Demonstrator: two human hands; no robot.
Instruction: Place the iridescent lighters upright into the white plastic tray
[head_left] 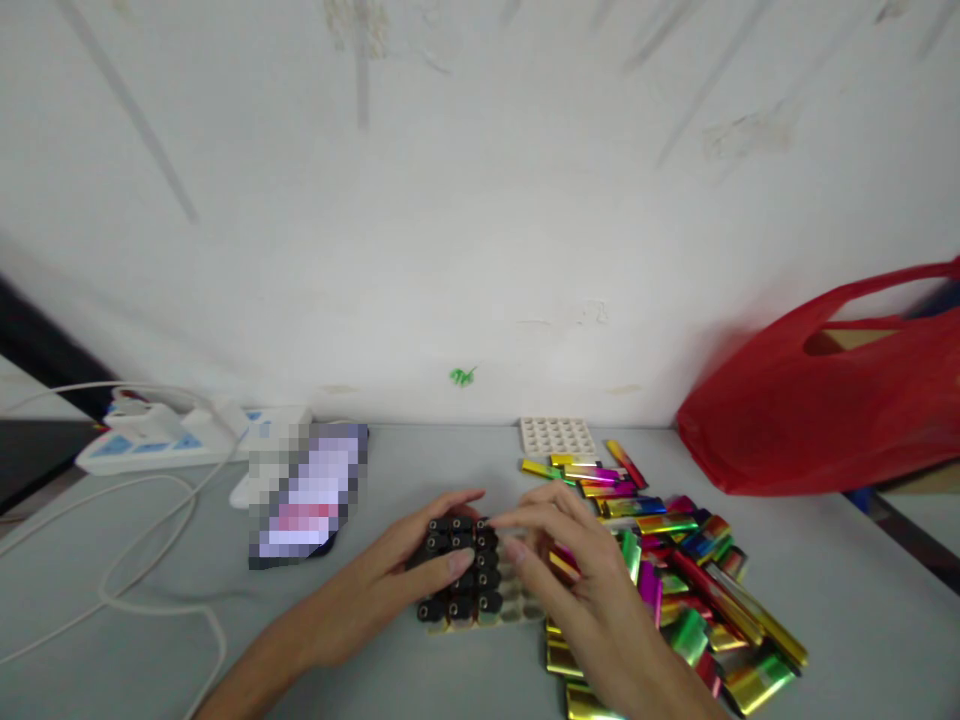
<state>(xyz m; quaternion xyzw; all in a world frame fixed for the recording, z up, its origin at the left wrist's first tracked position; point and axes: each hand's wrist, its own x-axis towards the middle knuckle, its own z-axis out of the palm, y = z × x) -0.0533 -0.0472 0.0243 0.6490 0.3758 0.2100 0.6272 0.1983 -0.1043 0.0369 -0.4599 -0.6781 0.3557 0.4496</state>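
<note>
A pale tray with round holes lies on the grey table. Several black cylindrical pieces stand in rows in its left part, while holes at its right show no black pieces. My left hand rests around the tray's left side, thumb over the black pieces and fingers apart. Over the tray's right part is my right hand, its thumb and forefinger close together near the black piece at the upper right; whether something is between them is too small to tell. Many shiny coloured foil tubes lie heaped beside and partly behind my right hand.
A white holed tray lies by the wall. A phone with a blurred screen and a white power strip with looping cables are at the left. A red bag stands at the right.
</note>
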